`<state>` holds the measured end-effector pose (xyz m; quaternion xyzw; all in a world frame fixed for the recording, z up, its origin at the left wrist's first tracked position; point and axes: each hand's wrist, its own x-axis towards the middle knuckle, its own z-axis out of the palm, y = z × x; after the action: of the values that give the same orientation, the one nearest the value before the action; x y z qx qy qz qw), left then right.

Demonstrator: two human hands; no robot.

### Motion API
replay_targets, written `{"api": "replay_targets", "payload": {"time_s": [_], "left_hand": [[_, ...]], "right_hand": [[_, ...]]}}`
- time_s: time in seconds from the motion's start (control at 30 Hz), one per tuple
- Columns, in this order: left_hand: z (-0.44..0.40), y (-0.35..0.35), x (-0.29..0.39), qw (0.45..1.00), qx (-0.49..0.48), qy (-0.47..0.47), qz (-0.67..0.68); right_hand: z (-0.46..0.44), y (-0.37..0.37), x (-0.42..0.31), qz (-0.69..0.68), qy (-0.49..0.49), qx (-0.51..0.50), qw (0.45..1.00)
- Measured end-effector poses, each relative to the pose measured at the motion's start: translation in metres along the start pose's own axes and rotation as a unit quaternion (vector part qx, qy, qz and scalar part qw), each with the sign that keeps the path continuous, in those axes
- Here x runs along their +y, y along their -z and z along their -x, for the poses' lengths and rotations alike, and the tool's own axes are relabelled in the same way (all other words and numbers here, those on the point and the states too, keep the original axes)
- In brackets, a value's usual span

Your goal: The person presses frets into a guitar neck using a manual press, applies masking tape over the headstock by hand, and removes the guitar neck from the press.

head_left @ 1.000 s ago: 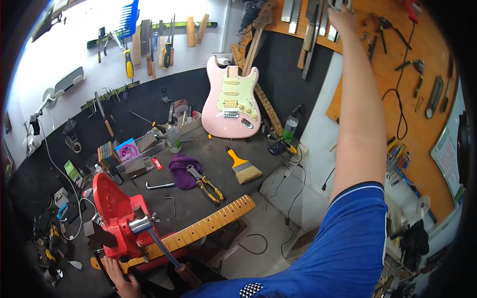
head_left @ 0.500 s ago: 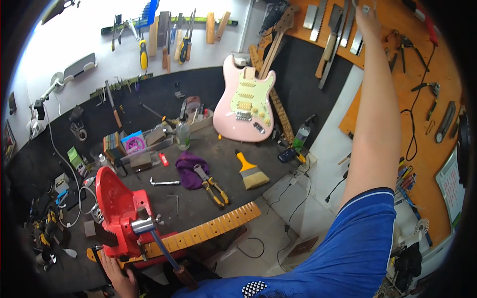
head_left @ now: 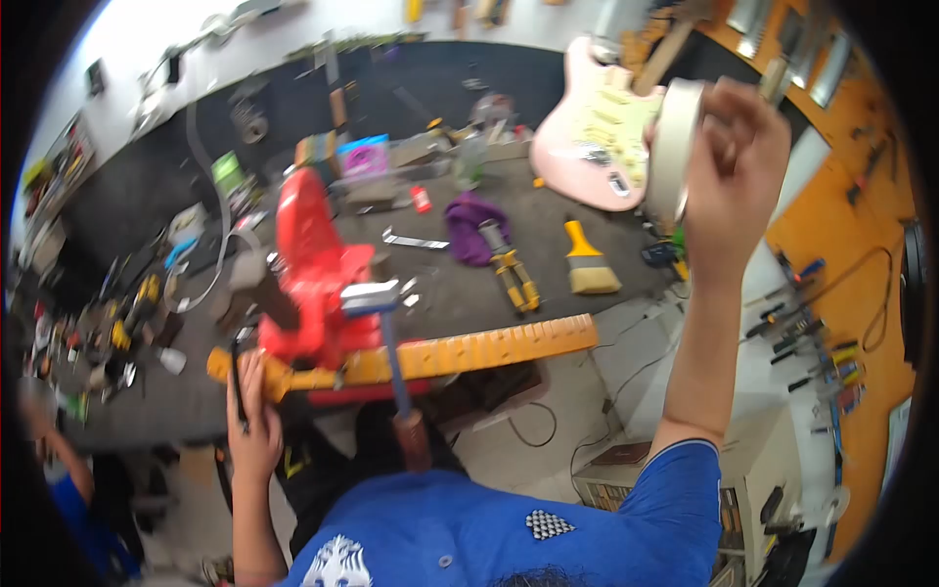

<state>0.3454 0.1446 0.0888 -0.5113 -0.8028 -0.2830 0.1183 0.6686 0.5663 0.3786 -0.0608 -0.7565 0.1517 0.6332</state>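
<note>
My right hand [head_left: 738, 181] is raised over the right side, fingers curled around a roll of white tape [head_left: 675, 147], blurred by motion. On the lower left, my left hand [head_left: 256, 416] lies with straight fingers against the headstock of a maple guitar neck [head_left: 469, 350]. A thin black rod [head_left: 237, 386] runs along those fingers; whether it is gripped is unclear. The neck lies across a red bench vise [head_left: 318, 284], its fretted end pointing right. A hammer with a metal head [head_left: 370, 297] and a brown handle end stands in front of the neck.
A pink guitar body [head_left: 587, 127] leans at the back. Pliers [head_left: 511, 274], a purple cloth [head_left: 471, 230] and a yellow-handled brush [head_left: 590, 266] lie on the dark bench [head_left: 411, 279]. Tools hang on the orange board [head_left: 861, 215]. Another person's arm [head_left: 68, 455] shows at lower left.
My right hand has come down from the tool wall and now carries the tape roll. The view has shifted left and down. My left hand remains at the headstock.
</note>
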Motion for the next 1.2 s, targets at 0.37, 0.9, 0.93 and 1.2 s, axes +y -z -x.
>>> {"api": "replay_targets", "payload": {"time_s": [0.37, 0.9, 0.93, 1.2], "left_hand": [[0.047, 0.049, 0.086, 0.808, 0.053, -0.115, 0.576], [0.147, 0.090, -0.021, 0.937, -0.079, 0.104, 0.323], [0.145, 0.089, -0.022, 0.936, -0.082, 0.112, 0.324], [0.139, 0.058, -0.032, 0.882, -0.166, 0.188, 0.398]], "right_hand": [[0.214, -0.153, -0.181, -0.122, 0.136, -0.176, 0.967], [0.331, -0.247, -0.241, -0.448, -0.328, -0.536, 0.636], [0.331, -0.249, -0.239, -0.439, -0.356, -0.537, 0.626], [0.335, -0.258, -0.218, -0.363, -0.232, -0.515, 0.741]]}}
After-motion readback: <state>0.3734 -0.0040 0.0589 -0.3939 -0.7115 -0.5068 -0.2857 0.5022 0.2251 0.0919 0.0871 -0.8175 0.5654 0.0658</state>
